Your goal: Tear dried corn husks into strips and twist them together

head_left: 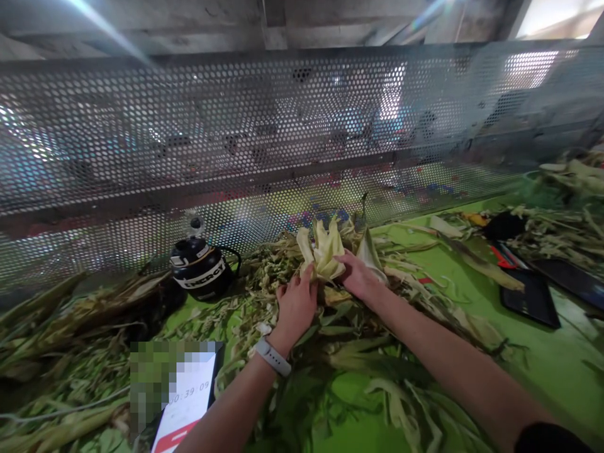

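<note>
Pale, petal-like corn husks (326,248) are gathered into an upright bunch in the middle of the green table. My left hand (298,303), with a white band at the wrist, grips their base from the near left. On the other side my right hand (362,277) pinches the bunch between thumb and fingers; some fingertips are hidden behind the husks. A broad pale husk (370,255) stands just behind the right hand. Under and around both hands lie dried stems and green-brown leaves (349,336).
A black jug (202,277) lettered "ENERGY" stands left of the hands. A phone (189,396) with a timer lies at front left. To the right are a dark flat device (531,299) and a red-handled tool (503,258). A perforated metal panel (283,138) closes the back.
</note>
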